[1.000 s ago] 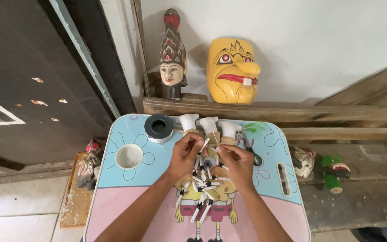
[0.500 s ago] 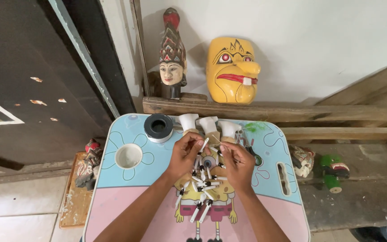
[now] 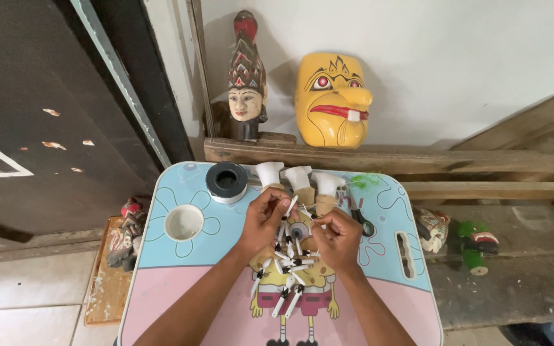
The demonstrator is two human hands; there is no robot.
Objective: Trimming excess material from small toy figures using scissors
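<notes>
Lifting away from the heap it was bent over half a second ago, the left hand (image 3: 261, 221) now sits a little higher above the cartoon-printed table (image 3: 161, 275). Its thumb and fingertips are clamped on one white peg (image 3: 290, 206), which tilts up towards the far edge.

To the left of that hand, the black tape roll (image 3: 226, 181) and the round cup hollow (image 3: 183, 222) have not moved. Neither have the carved pieces on the board (image 3: 126, 234) on the floor.

Between the two hands and just below them lies the pile of pegs (image 3: 290, 263), small white sticks with dark ends. It is scattered much as it was a second ago. Judging from that, the work stands at one peg singled out and raised, with the rest lying loose.

The right hand (image 3: 338, 237) has drawn slightly to the right and no longer touches the left. Its fingertips are pinched together, perhaps on a fine thread, but that is too thin to tell.

Beyond the hands, three white-capped stubs (image 3: 297, 176) stand in a row. Scissors (image 3: 361, 223) lie just beside the right hand. On the ledge behind, a carved head (image 3: 246, 83) and a yellow mask (image 3: 331, 99) rest unchanged.
</notes>
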